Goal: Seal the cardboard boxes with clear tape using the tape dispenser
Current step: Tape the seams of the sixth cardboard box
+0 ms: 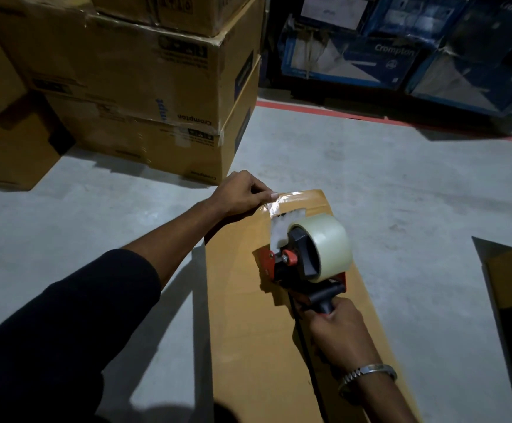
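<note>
"Crompton" reads upside down on the stacked brown cartons (145,74) and upright on the blue cartons (370,62) behind. The right hand (337,328) is closed around the handle of the red and black tape dispenser (303,264), which sits on the long cardboard box (248,331) lying on the floor. The left hand (242,193), fingers curled, pins the clear tape (274,206) end at the box's far edge

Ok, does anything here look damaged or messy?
Yes. The clear tape between the dispenser and the far end of the narrow box is crumpled and whitish, not flat. The stacked boxes behind have scuffed, dented edges.
</note>
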`<state>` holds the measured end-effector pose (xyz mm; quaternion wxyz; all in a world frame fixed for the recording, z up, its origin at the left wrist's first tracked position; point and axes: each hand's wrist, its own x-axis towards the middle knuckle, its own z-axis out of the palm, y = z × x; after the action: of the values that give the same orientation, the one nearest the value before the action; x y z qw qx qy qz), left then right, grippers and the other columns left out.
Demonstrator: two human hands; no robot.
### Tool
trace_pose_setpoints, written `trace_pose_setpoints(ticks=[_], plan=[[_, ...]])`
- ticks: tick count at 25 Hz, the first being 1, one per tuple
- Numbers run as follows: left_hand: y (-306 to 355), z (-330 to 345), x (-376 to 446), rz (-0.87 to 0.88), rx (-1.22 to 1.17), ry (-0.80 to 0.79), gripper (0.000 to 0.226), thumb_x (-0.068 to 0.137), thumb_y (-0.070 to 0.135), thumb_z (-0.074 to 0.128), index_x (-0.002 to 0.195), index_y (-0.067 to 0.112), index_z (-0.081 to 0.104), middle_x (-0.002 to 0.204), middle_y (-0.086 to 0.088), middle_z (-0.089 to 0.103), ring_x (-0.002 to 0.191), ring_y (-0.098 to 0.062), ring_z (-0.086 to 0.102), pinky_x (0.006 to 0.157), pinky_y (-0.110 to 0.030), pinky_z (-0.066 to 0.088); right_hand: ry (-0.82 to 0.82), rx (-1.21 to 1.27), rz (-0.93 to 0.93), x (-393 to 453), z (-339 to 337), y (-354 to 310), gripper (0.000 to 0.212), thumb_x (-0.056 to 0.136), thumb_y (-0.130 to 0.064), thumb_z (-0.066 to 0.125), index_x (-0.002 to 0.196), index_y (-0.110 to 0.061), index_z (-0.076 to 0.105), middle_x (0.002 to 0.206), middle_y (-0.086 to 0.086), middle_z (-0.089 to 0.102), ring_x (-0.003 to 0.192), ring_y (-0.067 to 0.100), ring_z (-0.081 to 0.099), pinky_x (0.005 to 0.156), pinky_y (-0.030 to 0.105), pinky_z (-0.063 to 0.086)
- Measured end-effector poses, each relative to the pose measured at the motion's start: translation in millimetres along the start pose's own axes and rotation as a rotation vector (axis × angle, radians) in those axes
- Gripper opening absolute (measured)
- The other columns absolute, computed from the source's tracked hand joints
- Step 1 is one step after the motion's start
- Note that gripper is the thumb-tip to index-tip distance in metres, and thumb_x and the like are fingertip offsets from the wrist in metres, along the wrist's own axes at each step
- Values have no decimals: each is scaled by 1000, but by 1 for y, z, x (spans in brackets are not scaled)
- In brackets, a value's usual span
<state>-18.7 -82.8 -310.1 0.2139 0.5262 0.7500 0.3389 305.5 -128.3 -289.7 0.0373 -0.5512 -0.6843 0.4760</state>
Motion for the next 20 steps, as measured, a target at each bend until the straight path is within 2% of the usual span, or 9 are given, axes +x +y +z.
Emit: trace_pose_setpoints(ticks=[4, 5, 7, 10, 12, 14, 16, 18, 20], plan=[[6, 2, -3, 1, 81, 21, 33, 99, 53, 66, 99, 26, 85, 60, 15, 71, 56, -2, 63, 58, -30, 48, -56, -82, 23, -3, -5, -11, 22, 85, -27, 72, 73, -14, 58, 55, -3, 55, 50, 18, 54, 50, 28, 41], [6, 3, -3, 4, 103, 32, 33, 100, 52, 65, 99, 27, 85, 59, 14, 70, 56, -3, 62, 55, -28, 43, -67, -93, 30, -5, -7, -16, 20, 84, -28, 71, 75, -14, 60, 56, -2, 57, 51, 19, 56, 51, 29, 43], [9, 5, -4, 4, 154, 61, 31, 100, 52, 64, 102, 30, 85, 66, 9, 74, 61, -5, 63, 54, -26, 38, -76, -148, 37, -10, -8, -24, 16, 82, -27, 68, 85, -13, 61, 67, 2, 62, 56, 21, 59, 51, 28, 45], [11, 5, -4, 9, 186, 76, 30, 99, 53, 64, 104, 31, 84, 67, 8, 74, 63, -8, 64, 54, -27, 42, -65, -231, 45, -22, -11, -31, 16, 81, -24, 65, 92, -14, 60, 79, 5, 64, 65, 23, 62, 55, 28, 46], [11, 6, -6, 25, 201, 79, 29, 99, 50, 64, 103, 30, 85, 64, 11, 71, 61, -7, 62, 54, -26, 39, -66, -234, 53, -35, -15, -28, 13, 82, -23, 67, 89, -15, 59, 77, 5, 64, 61, 22, 60, 51, 24, 42], [10, 5, -5, 54, 224, 96, 31, 99, 50, 62, 102, 29, 85, 72, 9, 75, 66, -9, 64, 57, -27, 39, -89, -273, 52, -57, -25, -19, 10, 85, -21, 68, 82, -18, 58, 73, 2, 62, 57, 18, 56, 47, 19, 37], [8, 6, -6, 69, 256, 97, 36, 99, 53, 59, 101, 28, 85, 84, 5, 80, 74, -16, 68, 60, -31, 47, -132, -282, 79, -85, -35, -8, 11, 86, -19, 68, 77, -21, 62, 73, -1, 66, 64, 16, 60, 53, 23, 42], [10, 8, -8, 72, 282, 83, 40, 100, 53, 56, 100, 25, 84, 87, 2, 80, 77, -19, 69, 63, -34, 51, -148, -252, 108, -103, -41, 3, 7, 85, -24, 70, 78, -25, 70, 74, -2, 72, 69, 19, 66, 61, 26, 50], [6, 10, -6, 85, 304, 77, 41, 103, 51, 54, 100, 22, 84, 86, 0, 80, 77, -21, 69, 61, -32, 47, -137, -243, 114, -106, -40, 11, 7, 85, -28, 71, 82, -22, 71, 69, 0, 72, 62, 19, 68, 53, 23, 50]])
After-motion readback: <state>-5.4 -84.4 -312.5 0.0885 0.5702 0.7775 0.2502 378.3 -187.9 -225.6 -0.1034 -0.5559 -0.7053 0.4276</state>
